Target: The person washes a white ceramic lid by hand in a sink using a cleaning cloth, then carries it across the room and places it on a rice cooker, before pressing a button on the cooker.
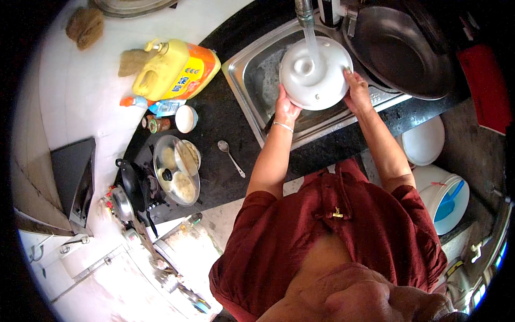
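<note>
A round white piece (328, 86), a lid or an upturned dish with a raised ring in its middle and small studs near its rim, is held over the stainless steel sink (242, 94). My left hand (287, 108) grips its lower left edge, palm up. On its right edge my right hand (357, 91) has the thumb on top, with the fingers partly hidden beneath. From the tap (304, 14) a stream of water (311, 42) falls onto it beside the ring. Suds lie in the basin to the left.
A large dark pan (396, 52) rests at the sink's right. Left on the black counter are a yellow detergent jug (177, 70), a white bowl (186, 119), a spoon (231, 158) and food under a clear lid (176, 171). A white bucket (441, 197) stands lower right.
</note>
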Motion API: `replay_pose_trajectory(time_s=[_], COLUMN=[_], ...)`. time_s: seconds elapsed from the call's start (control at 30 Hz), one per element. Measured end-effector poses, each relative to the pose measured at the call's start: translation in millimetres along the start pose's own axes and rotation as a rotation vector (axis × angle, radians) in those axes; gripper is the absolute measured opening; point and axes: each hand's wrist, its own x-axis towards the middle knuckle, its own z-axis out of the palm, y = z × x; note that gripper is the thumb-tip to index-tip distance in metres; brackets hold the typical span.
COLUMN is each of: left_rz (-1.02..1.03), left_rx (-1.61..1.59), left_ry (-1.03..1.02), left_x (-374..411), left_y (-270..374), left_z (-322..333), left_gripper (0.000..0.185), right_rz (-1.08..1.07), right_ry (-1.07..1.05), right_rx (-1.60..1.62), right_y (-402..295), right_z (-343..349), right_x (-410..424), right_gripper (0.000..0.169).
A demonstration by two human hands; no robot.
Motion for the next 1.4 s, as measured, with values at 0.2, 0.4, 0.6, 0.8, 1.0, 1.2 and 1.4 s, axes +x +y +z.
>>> replay_pose_trajectory(time_s=[0.2,0.4,0.6,0.8,1.0,1.2,1.4], left_rz=[0.044,0.387,0.48,0.502,0.427,0.373,0.183], left_rx=[0.05,0.243,0.378,0.269,0.12,0.013,-0.023], left_ry=[0.238,0.491,0.581,0.511,0.4,0.319,0.256], left_x=[22.7,18.4,-5.1,1.1,35.4,55.0,28.7], left_y=[24.6,37.4,59.8,70.6,54.6,25.7,3.4], left_z=[-4.4,4.2,17.6,12.1,11.5,18.2,56.4], left_gripper=[0.055,0.051,0.049,0.048,0.046,0.044,0.044], right_rz=[0.099,0.342,0.453,0.385,0.098,-0.07,-0.195], right_ry=[-0.019,0.053,-0.04,-0.19,0.218,0.329,0.308], right_rx=[0.064,0.214,0.239,0.284,0.052,0.039,0.025], right_y=[3.7,39.2,68.0,49.8,8.0,-7.7,-6.9], right_z=[2.1,13.2,19.0,36.6,70.6,66.8,57.9], right_x=[13.1,54.9,72.4,71.6,59.0,56.6,55.4], right_gripper=[0.028,0.045,0.044,0.046,0.055,0.052,0.051])
